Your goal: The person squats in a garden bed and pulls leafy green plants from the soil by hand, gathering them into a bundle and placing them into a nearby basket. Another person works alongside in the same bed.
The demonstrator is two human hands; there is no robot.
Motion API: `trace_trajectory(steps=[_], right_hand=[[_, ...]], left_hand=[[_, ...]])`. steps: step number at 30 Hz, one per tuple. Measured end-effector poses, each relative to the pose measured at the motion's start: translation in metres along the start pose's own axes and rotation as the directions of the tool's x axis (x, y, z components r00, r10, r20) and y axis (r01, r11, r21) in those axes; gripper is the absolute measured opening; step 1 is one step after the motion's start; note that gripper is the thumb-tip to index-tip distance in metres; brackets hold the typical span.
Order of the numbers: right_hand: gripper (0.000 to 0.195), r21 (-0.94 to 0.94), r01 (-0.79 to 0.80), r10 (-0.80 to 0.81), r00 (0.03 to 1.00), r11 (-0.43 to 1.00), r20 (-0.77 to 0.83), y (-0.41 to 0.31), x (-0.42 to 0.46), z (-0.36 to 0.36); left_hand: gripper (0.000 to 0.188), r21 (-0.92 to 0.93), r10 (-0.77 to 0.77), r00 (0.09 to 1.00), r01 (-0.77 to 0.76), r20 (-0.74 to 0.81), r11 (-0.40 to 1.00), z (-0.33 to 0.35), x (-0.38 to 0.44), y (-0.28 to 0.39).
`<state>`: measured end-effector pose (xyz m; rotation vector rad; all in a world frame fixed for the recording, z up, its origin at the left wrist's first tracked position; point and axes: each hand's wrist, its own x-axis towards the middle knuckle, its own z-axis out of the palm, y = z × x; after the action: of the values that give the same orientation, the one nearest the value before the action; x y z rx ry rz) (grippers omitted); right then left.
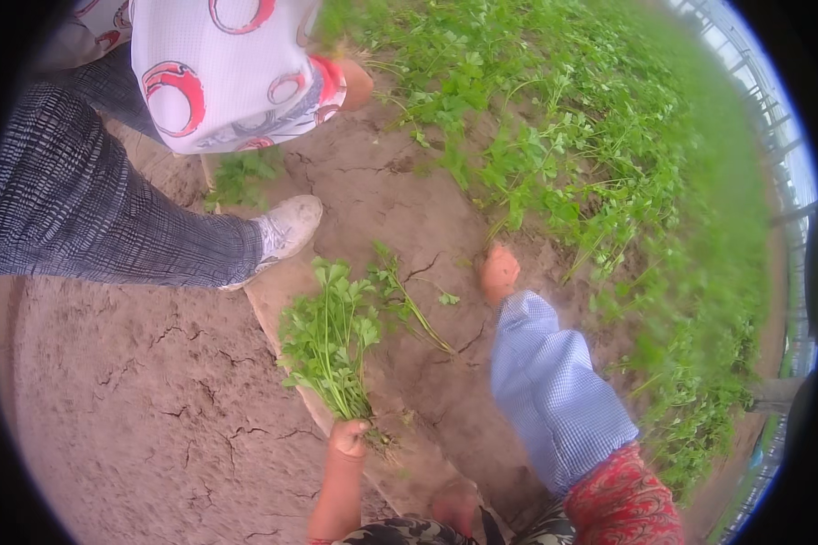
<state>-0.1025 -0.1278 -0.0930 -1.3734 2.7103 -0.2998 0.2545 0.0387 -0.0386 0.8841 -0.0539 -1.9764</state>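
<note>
My left hand (349,437) grips a bunch of leafy, celery-like green plants (332,340) by the root end, with the leaves fanning away from me. Farther forward and to the right, my right hand (500,270) is closed low to the soil, at the base of a rooted plant (508,208) at the bed's edge. Its fingertips are hidden and slightly blurred. Between the two hands, a few loose stems (412,306) lie on the cracked soil. A blue checked sleeve cover (552,388) covers my right forearm.
Dense green plants (572,136) fill the bed on the right. At upper left a co-worker's leg (129,204), shoe (290,228) and hand (356,85) are close by. A small green bunch (245,177) lies beyond the shoe. A pale strip (279,306) edges the cracked soil (177,395).
</note>
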Motion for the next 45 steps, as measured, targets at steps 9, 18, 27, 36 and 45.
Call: trace_trajectory(steps=[9, 18, 27, 36, 45], right_hand=[[0.044, 0.145, -0.107, 0.091, 0.989, 0.984, 0.113, -0.011, 0.0, -0.008], [0.027, 0.615, -0.03, -0.108, 0.977, 0.788, 0.185, 0.013, -0.101, -0.069], [0.014, 0.061, 0.561, -0.547, 0.769, 0.825, 0.33, -0.008, -0.145, -0.031], [0.014, 0.166, 0.526, -0.551, 0.802, 0.834, 0.231, 0.0, -0.153, -0.062], [0.023, 0.109, 0.363, -0.366, 0.782, 0.926, 0.505, 0.008, -0.157, -0.072]], left_hand=[[0.052, 0.11, -0.041, 0.999, 0.045, -0.035, 0.993, 0.015, 0.001, -0.007], [0.058, -0.006, 0.031, 0.999, -0.031, 0.021, 0.999, 0.029, -0.013, 0.002], [0.051, -0.009, -0.012, 0.996, 0.012, 0.083, 1.0, -0.001, 0.0, -0.021], [0.04, -0.014, -0.102, 0.989, 0.104, 0.105, 0.995, 0.011, 0.001, -0.03], [0.041, -0.026, -0.023, 0.997, 0.025, 0.075, 0.999, 0.036, -0.016, -0.021]])
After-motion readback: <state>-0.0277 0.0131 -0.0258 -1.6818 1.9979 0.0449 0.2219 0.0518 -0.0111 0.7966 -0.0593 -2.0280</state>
